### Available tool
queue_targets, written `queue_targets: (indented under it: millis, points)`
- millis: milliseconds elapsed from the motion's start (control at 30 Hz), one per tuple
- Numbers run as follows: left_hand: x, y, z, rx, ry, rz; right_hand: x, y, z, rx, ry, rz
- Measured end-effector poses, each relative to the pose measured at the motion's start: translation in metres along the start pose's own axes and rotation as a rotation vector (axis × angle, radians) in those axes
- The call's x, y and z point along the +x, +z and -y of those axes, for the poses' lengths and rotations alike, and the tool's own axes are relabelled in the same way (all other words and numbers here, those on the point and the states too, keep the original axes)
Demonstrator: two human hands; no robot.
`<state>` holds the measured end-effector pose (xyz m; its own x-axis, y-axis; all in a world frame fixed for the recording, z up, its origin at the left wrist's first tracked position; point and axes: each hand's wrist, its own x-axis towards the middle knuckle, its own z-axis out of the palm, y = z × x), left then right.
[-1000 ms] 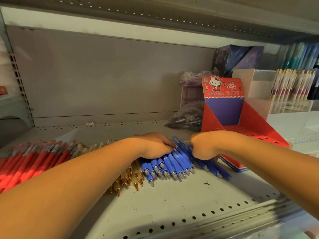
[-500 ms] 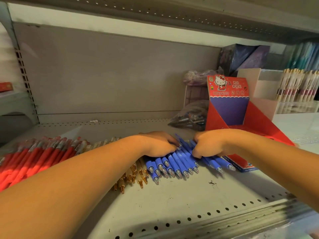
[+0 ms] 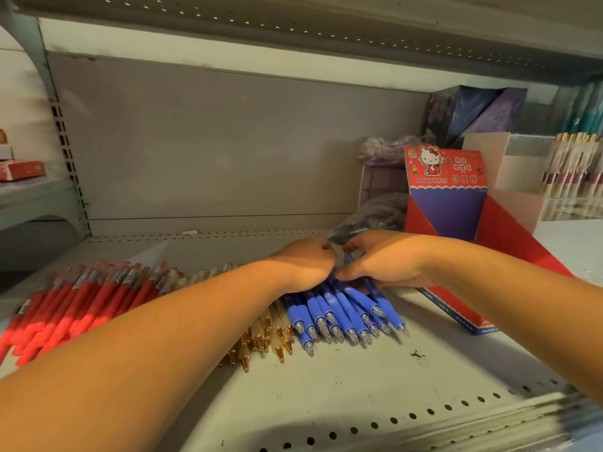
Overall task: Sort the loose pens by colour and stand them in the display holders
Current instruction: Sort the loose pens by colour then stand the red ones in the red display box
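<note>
Several blue pens (image 3: 342, 314) lie bunched on the grey shelf (image 3: 359, 386), tips toward me. My left hand (image 3: 306, 262) and my right hand (image 3: 385, 261) meet over their far ends, fingers curled around the bunch from either side. To the left lie several gold-tipped cream pens (image 3: 261, 337) and a heap of red pens (image 3: 81, 298), partly hidden by my left forearm. A red and blue Hello Kitty display holder (image 3: 453, 203) stands just right of my right hand.
Bags of pens (image 3: 375, 213) sit behind the hands at the back wall. A pink holder (image 3: 518, 177) and racks of pale pens (image 3: 574, 171) stand at the far right. A dark purple box (image 3: 473, 109) is behind them. The shelf's front edge is perforated.
Both hands have drawn together, pushing the spread blue pens into a tighter bunch. The right hand moved left, off the pens that lay beside the holder.
</note>
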<state>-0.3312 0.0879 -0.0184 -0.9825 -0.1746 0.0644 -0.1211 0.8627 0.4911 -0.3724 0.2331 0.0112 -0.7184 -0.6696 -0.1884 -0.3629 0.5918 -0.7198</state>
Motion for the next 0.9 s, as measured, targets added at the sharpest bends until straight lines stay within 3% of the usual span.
queue_targets:
  millis: [100,267,400,467,567,633,700,900]
  points:
    - [-0.003,0.003,0.0,0.033,0.031,0.086,-0.003,-0.01,-0.001,0.124,0.039,0.018]
    - [-0.003,0.006,-0.003,0.176,0.015,0.13,0.0,-0.013,-0.013,-0.099,0.013,-0.028]
    - [-0.005,0.005,-0.006,0.143,0.029,0.109,0.004,-0.01,-0.022,-0.091,-0.032,-0.026]
    - [-0.006,0.005,-0.005,0.119,0.086,0.128,0.009,-0.013,-0.022,-0.075,-0.045,-0.115]
    - [-0.005,0.007,-0.005,0.112,0.133,0.207,0.018,-0.02,-0.025,-0.353,-0.016,-0.301]
    - [-0.003,0.008,-0.005,0.139,0.127,0.232,0.019,-0.017,-0.027,-0.607,0.069,-0.237]
    - [0.0,0.01,-0.005,0.167,0.112,0.218,0.019,-0.011,-0.029,-0.69,0.139,-0.146]
    - [0.002,0.012,-0.008,0.181,0.069,0.195,0.009,-0.016,-0.031,-0.359,0.116,-0.103]
